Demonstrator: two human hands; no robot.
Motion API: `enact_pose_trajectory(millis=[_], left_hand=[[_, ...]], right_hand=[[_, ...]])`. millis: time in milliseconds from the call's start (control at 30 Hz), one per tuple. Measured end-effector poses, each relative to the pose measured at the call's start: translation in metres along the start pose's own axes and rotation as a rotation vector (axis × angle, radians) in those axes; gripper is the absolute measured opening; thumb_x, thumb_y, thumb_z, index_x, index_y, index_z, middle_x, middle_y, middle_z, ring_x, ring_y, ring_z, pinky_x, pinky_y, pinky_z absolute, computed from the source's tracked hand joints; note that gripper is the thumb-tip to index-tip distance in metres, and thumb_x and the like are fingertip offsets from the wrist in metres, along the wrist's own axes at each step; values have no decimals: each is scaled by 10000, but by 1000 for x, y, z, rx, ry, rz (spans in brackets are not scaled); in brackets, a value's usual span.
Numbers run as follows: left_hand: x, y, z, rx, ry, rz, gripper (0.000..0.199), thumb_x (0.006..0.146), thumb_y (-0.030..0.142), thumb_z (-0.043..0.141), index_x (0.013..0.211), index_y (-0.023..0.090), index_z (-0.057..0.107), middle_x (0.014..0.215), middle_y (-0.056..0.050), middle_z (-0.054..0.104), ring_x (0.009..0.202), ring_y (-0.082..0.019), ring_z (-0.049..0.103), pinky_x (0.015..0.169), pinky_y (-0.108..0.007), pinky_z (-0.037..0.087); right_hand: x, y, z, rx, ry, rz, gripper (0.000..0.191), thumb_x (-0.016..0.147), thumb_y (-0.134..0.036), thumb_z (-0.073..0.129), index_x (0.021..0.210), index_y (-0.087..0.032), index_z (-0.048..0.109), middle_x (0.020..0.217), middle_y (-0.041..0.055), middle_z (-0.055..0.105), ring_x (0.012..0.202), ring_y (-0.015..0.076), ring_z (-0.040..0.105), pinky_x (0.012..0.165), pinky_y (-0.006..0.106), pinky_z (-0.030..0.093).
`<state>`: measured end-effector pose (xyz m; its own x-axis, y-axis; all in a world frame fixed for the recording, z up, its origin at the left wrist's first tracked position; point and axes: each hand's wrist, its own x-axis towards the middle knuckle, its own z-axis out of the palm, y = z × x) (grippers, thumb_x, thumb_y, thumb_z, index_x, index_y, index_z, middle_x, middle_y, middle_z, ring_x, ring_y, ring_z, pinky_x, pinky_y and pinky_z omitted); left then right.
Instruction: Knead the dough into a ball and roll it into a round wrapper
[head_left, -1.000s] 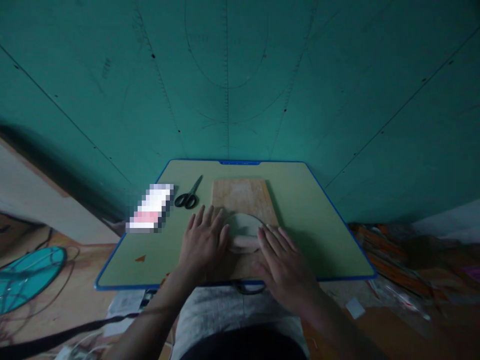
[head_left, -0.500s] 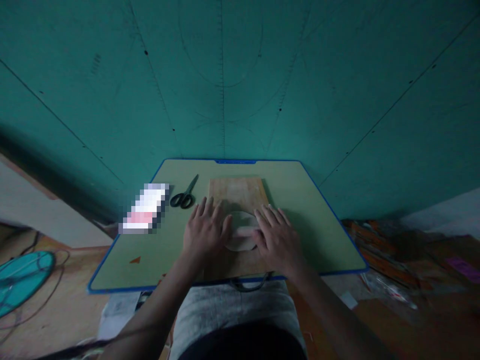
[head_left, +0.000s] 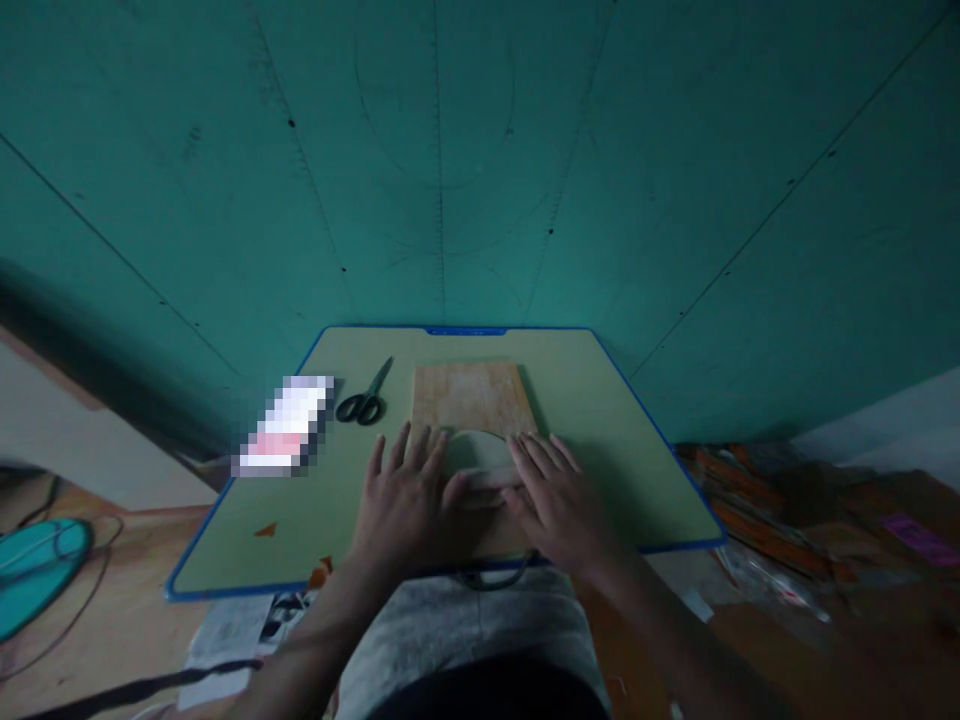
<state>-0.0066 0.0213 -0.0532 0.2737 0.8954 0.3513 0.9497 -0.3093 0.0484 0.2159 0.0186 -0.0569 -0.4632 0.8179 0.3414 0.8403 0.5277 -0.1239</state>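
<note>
On the wooden board [head_left: 472, 395] lies a pale, round, flat sheet [head_left: 476, 450], which looks like rolled dough. A short pale rolling pin [head_left: 491, 480] lies crosswise over its near part, its ends covered by my hands. My left hand [head_left: 405, 495] rests palm down on the left end, fingers stretched forward and apart. Over the right end lies my right hand [head_left: 555, 495], also palm down with its fingers extended. Both thumbs point inward along the pin. The sheet's near edge is hidden by the pin and hands.
Black-handled scissors [head_left: 366, 400] lie left of the board on a blue-edged table [head_left: 622, 450]. A blurred-out phone-like object [head_left: 285, 425] is at the table's left edge. Small orange scraps [head_left: 266, 530] lie nearer me. Behind stands a green wall [head_left: 480, 200].
Both hands and the rolling pin have moved towards me, from the middle of the round sheet to its near part. The view has shifted slightly.
</note>
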Motion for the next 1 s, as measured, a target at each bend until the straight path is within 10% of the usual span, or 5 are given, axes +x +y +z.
enact_pose_trajectory(millis=[367, 767, 1000], left_hand=[[113, -23, 10, -33, -152, -76, 454, 1012, 433, 328, 1108, 157, 677, 1222, -167, 660, 1192, -302, 580, 972, -431, 461], [41, -37, 15, -537, 316, -109, 396, 986, 361, 407, 1305, 171, 544, 1379, -168, 577, 1273, -284, 559, 1008, -467, 498], [35, -33, 10, -546, 54, 67, 659, 939, 316, 479, 1539, 141, 270, 1574, -199, 362, 1451, -291, 372, 1134, -487, 404]], right_hand=[[101, 39, 18, 1, -202, 234, 546, 1024, -435, 366, 1426, -100, 523, 1491, 173, 501, 1426, 305, 400, 1186, 469, 279], [7, -10, 14, 26, 84, 157, 325, 930, -161, 495, 1232, -160, 617, 1281, 140, 662, 1231, 273, 581, 1091, 469, 433], [-3, 28, 36, 248, 307, 380, 315, 955, -339, 447, 1141, -164, 632, 1079, 169, 721, 981, 298, 690, 795, 417, 558]])
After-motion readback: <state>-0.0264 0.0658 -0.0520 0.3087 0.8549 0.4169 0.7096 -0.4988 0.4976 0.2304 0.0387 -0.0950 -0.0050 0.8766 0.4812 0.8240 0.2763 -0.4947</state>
